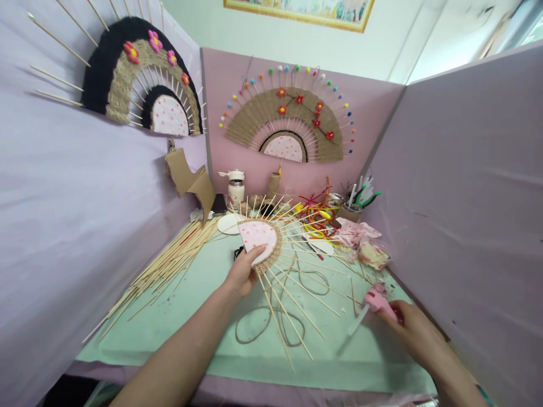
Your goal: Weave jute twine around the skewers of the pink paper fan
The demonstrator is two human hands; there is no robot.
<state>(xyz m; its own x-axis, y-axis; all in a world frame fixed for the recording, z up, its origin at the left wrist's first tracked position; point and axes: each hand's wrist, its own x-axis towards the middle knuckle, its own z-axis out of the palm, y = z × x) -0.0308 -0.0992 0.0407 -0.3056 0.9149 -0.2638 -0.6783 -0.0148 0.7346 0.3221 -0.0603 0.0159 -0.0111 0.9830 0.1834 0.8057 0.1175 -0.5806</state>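
My left hand (245, 271) is closed on a half-round fan (255, 234), thumb over its pink-spotted white cloth face. A woven twine band (275, 249) borders the curved side, and thin wooden sticks fan outward from it. Loose twine (311, 281) loops over the table beneath the sticks. At the right, my right hand (401, 322) grips a pink glue gun (377, 301), with a whitish glue stick (358, 320) projecting from it toward the lower left. The gun is apart from the fan. Fingers of my right hand are partly hidden.
Long wooden sticks (169, 260) lie at the left. Behind are a white flask (236, 189), a twine spool (274, 183), coloured pipe cleaners (316, 215) and a tool holder (350, 212). Crumpled cloth (358, 233) lies right. Finished fans (288, 113) hang on the surrounding panels.
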